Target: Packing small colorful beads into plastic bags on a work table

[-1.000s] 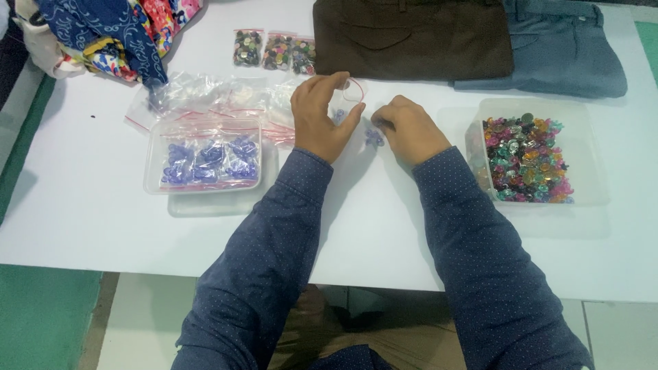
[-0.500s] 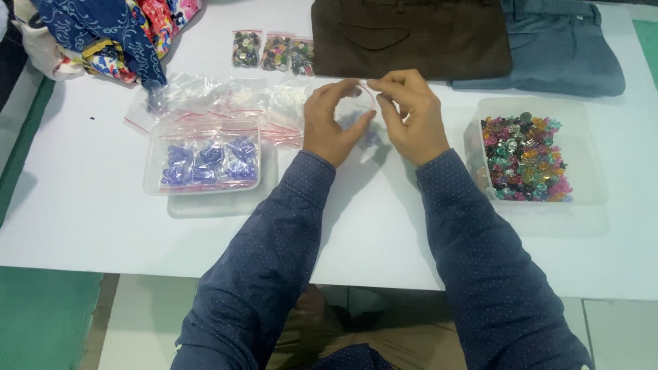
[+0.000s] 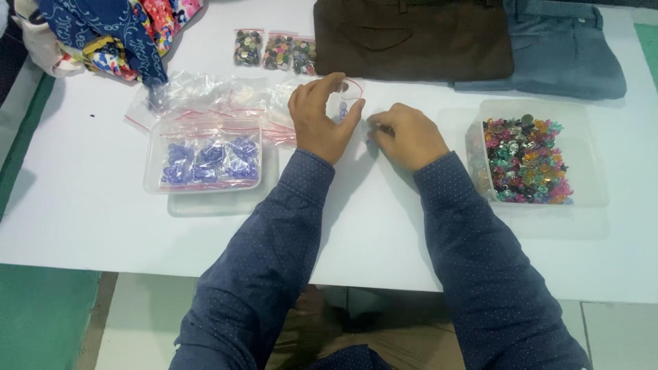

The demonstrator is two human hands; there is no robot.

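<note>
1. At the worktop's far left corner I see a heap of patterned cloth [image 3: 110, 34]. Near it lie empty clear zip bags [image 3: 199, 92] with red seals.
2. Toward the left edge stands a clear tray [image 3: 154, 154] with filled bags of blue beads [image 3: 205, 161]; by my judgement that is the finished share.
3. Along the far edge lie three small packets of dark mixed buttons [image 3: 274, 51].
4. My left hand [image 3: 322, 120] pinches a small clear zip bag [image 3: 345, 103] upright at mid-worktop, thumb and fingers curled around it; a few blue pieces show inside.
5. My right hand [image 3: 408, 137] rests just beside it, fingers closed at the tips; I cannot tell what, if anything, they hold.
6. The bag looks barely filled, so much seems left.
7. Brown trousers [image 3: 411, 38] and blue-grey trousers [image 3: 548, 58] lie folded at the far edge.
8. Near the right edge, a clear tub [image 3: 589, 144] holds multicoloured beads [image 3: 524, 161].
9. The worktop [image 3: 103, 226] is white; the floor [image 3: 41, 315] is green at left, pale tile beneath.
</note>
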